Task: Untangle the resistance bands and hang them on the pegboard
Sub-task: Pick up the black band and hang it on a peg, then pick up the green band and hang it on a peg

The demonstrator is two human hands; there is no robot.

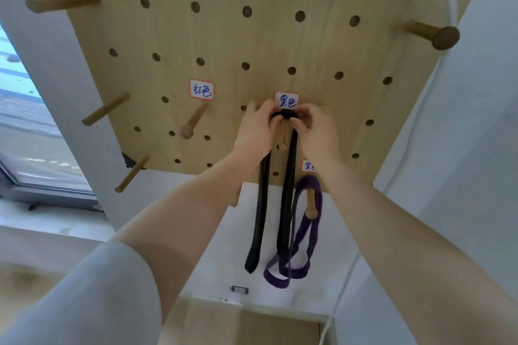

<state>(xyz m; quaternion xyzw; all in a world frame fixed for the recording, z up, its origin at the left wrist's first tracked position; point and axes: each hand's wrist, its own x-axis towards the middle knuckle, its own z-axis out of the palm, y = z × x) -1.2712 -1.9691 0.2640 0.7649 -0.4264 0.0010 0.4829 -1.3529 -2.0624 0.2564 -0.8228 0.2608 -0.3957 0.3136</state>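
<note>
Your left hand (256, 131) and right hand (314, 127) both pinch the top of the black band (286, 196), which is looped over a wooden peg (283, 134) on the pegboard (252, 36), just below a handwritten label (286, 100). The band's two strands hang straight down. To the lower right, the purple band (302, 232) hangs on its own peg (311, 204), its loops crossing behind the black strand.

The wooden pegboard (252, 36) carries pegs. A black band (260, 218) hangs over the peg (283, 136) between both hands; a purple band (302, 232) hangs on a peg (311, 204) below the right hand (316, 131).
</note>
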